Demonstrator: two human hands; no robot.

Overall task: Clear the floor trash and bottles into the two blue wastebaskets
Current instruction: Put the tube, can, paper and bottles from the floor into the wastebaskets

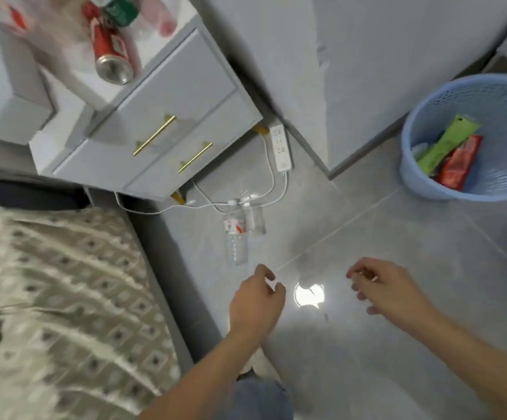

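Both hands, left hand (256, 294) and right hand (381, 287), loosely curled and empty; clear plastic bottles (240, 230) lying at twelve o'clock across white power-strip cables (271, 180), so I risk snagging them.

The room is bright. A white light spot shines on the floor (367, 237). The nightstand (143, 95) looks blurry and bent.

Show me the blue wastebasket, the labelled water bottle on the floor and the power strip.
blue wastebasket (409, 177): head view, outer wall.
labelled water bottle (235, 237): head view, body below label.
power strip (280, 147): head view, middle of its face.
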